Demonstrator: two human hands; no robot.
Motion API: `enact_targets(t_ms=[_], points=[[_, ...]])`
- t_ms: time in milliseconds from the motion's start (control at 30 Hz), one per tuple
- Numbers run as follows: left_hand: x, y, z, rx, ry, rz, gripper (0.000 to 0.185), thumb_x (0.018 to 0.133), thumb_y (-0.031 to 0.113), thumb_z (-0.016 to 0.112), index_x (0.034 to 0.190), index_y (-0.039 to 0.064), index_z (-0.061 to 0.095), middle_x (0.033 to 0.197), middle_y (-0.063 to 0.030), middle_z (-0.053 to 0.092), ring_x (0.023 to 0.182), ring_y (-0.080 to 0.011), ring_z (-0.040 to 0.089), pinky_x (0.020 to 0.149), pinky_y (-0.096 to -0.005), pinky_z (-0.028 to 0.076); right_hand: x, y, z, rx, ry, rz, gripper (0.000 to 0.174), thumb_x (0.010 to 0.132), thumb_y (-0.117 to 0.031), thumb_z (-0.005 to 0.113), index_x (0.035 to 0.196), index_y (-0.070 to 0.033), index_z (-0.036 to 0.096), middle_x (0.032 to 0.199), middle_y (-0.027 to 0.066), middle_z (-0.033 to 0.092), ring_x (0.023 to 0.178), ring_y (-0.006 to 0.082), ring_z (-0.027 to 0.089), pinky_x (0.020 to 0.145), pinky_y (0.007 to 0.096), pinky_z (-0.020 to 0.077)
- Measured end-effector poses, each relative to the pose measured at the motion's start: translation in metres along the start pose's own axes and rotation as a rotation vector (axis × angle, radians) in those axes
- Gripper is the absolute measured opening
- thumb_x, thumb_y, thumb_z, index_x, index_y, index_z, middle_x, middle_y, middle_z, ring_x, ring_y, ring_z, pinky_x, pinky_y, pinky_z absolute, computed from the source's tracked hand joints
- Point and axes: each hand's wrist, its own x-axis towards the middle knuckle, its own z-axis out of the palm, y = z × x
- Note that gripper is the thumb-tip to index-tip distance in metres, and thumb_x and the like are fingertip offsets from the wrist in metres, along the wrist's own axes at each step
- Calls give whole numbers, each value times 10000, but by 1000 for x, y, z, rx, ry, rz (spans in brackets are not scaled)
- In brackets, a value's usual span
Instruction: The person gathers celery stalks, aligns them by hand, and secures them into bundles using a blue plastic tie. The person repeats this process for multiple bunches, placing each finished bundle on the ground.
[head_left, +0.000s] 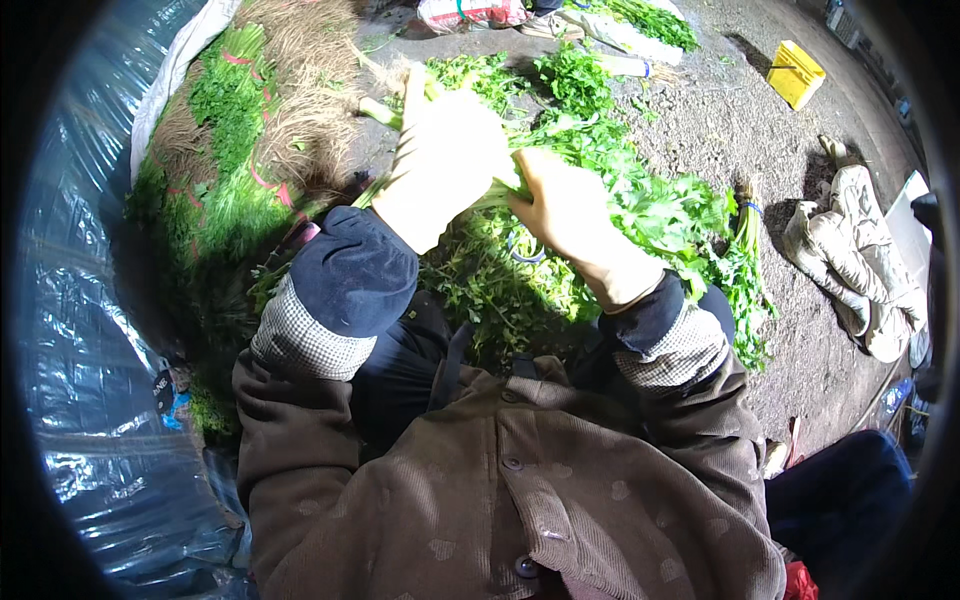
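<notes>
My left hand (450, 157), bleached by strong light, is closed around pale green leafy-vegetable stalks (382, 112), which poke out past its left side. My right hand (559, 217) grips the same stalks farther right, where leafy tops (660, 202) spread away from it. Below the hands lies a heap of loose green leaves (495, 292) with a blue ring-like band (526, 251) on it. A small bunch tied with a blue band (748, 225) rests on the ground to the right. The fingertips of my left hand are lost in glare.
Tied greens with tan roots (315, 97) are piled at left beside blue plastic sheeting (82, 337). At upper right stands a yellow container (795, 75); crumpled pale cloth (855, 255) lies below it. A person's shoe (553, 27) and a sack (472, 13) show at the top.
</notes>
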Motion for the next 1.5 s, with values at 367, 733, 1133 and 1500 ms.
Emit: enact_targets(t_ms=[367,733,1133,1500], points=[[-29,-94,71,-754,382,-281,567,954,312,665,1414,53,459,1311,-215,600,1083,-325,663,893,-414,551,19,3,-29,1334,-289,711,330,883,-173,702,1164,-15,634,878,69,677,721,142,649,594,296,543],[-2,6,36,-2271,33,-484,494,983,241,618,1395,2,487,1130,-127,688,943,-186,696,805,-334,584,-2,-5,3,1526,-572,486,361,883,-154,754,1203,-29,640,1049,44,690,982,147,645,902,314,521],[-33,45,40,-2207,-301,-468,411,898,200,756,1215,-25,621,1015,-111,718,867,-208,700,780,-357,589,37,4,-48,1498,40,577,558,927,-317,733,1345,-3,540,1148,87,680,1027,173,652,945,340,515],[-29,55,66,-2073,-313,-500,426,929,137,720,1303,-9,579,1150,-87,681,1019,-183,679,862,-334,574,27,-4,-49,1492,-65,472,398,942,-167,712,1277,0,577,1108,71,690,914,111,659,803,261,549]])
